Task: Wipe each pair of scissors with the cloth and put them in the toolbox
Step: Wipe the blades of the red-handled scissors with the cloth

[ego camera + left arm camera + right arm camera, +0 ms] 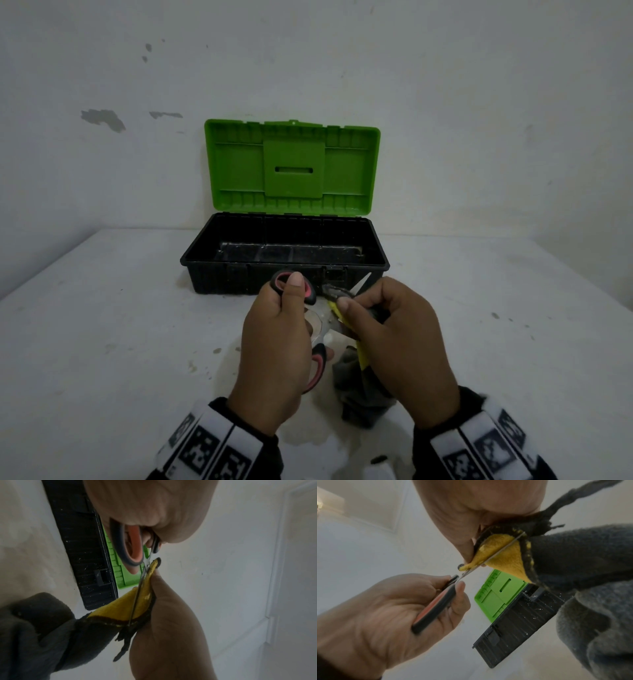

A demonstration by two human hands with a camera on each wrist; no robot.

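Observation:
My left hand [274,346] grips the black and pink handles of a pair of scissors [317,368] just in front of the toolbox. The steel blades run to the right into a yellow and grey cloth [363,383]. My right hand [397,335] pinches that cloth around the blades. One blade tip [363,281] sticks out beyond the right hand. In the left wrist view the blade edge [137,599] lies in the yellow fold of the cloth [120,609]. The right wrist view shows the left hand [402,608] curled round the handle [435,608]. The black toolbox [284,274] stands open with its green lid [291,168] upright.
The toolbox sits at the back of a stained white table [102,342], against a white wall [445,102]. The loose grey end of the cloth hangs down to the table below my right hand. Bare tabletop lies to the left and right of my hands.

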